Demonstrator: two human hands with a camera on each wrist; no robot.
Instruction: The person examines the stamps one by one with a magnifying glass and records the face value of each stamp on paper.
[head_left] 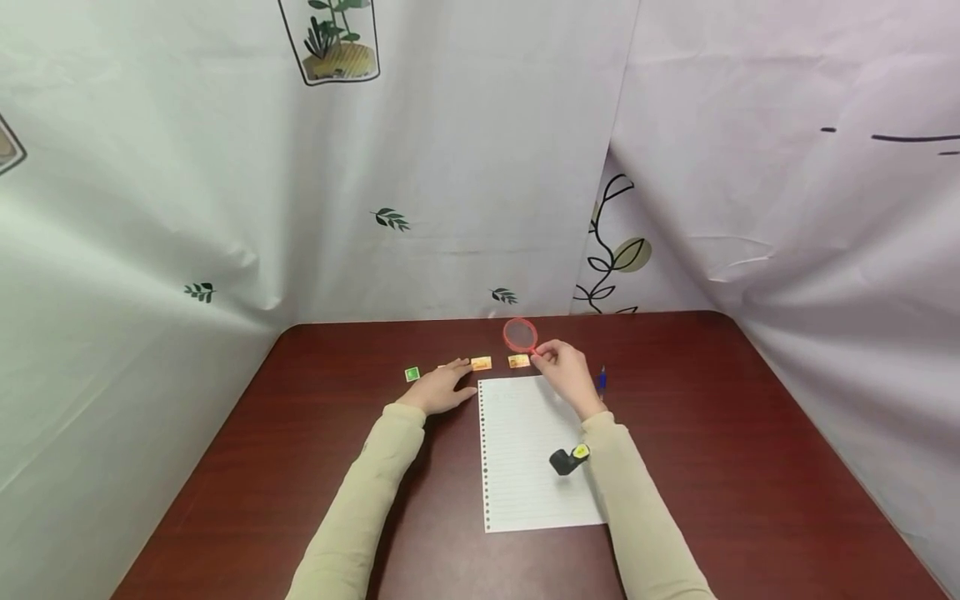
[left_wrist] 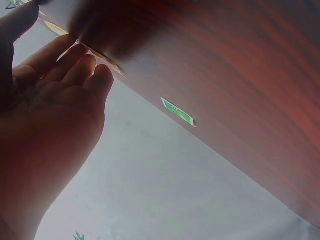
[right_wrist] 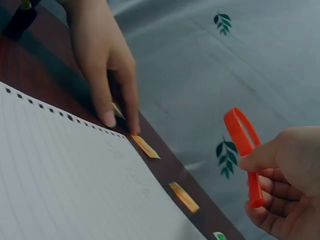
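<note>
My right hand pinches the handle of a small red magnifying glass, its round lens raised above the far part of the table. In the right wrist view, the thumb lies along the orange-red handle. My left hand reaches out flat over the table with its fingers extended, fingertips over a small orange stamp that they largely hide. Right of those fingers lies another orange stamp, and a further orange stamp sits just below the lens. A green stamp lies left of the left hand.
A sheet of lined paper with punched holes lies in front, partly under the right forearm; faint handwriting shows near its top. Right of it is a blue pen. The dark red table ends at a white patterned curtain.
</note>
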